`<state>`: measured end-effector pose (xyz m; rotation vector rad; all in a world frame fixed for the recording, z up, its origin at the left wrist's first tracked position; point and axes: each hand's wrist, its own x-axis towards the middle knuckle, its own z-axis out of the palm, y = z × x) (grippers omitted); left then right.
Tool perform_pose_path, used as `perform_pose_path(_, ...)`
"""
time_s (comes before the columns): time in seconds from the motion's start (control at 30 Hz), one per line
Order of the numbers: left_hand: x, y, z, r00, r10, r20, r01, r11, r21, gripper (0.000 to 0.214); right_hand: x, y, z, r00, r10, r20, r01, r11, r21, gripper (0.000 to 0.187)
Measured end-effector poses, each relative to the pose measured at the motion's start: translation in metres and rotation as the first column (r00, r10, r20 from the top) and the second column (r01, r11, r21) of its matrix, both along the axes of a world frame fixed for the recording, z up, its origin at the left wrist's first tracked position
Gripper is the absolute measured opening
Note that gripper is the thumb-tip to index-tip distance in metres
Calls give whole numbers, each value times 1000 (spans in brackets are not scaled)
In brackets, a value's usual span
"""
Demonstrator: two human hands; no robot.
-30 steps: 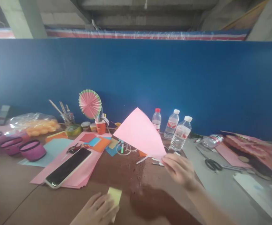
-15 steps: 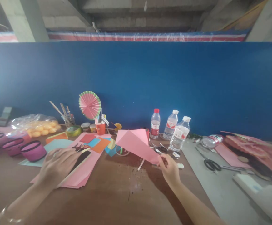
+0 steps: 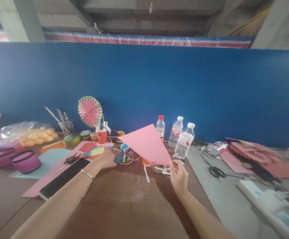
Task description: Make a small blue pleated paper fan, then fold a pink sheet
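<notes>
Pinching pink paper sheet [image 3: 146, 144] over desk [image 3: 129, 212] by 4 o'clock corner, right hand [image 3: 179, 174]. Got left hand [image 3: 108, 159] 8 o'clock, near yellow paper rectangle [image 3: 98, 151]; can't tell grip. Can't read labels [image 3: 176, 131] on clear plastic bottles [image 3: 160, 126], 2 o'clock.

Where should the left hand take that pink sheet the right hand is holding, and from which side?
I'd pinch the pink sheet at its pointed left corner, coming from the left: paper is thin, that corner juts out free, and the right hand holds the near-right corner.
</notes>
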<state>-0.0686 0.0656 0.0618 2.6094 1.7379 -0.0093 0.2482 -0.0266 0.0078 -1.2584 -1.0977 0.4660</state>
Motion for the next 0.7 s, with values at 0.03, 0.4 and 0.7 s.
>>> perform_pose_path(0.03, -1, 6, 0, 1000, 3, -6, -3, 1000, -13, 43, 0, 1, 1, 999, -6, -39, 6, 1000, -2, 27)
perform_pose_path(0.4, -4, 5, -11, 997, 60, 42, -66, 986, 155, 56, 6, 5, 0, 975, -112, -191, 121, 992, 36, 29)
perform_pose_path(0.7, -66, -1, 40, 960, 166, 225, -263, 807, 528, 36, 10, 5, -3, 981, -190, -31, 192, 977, 94, 28)
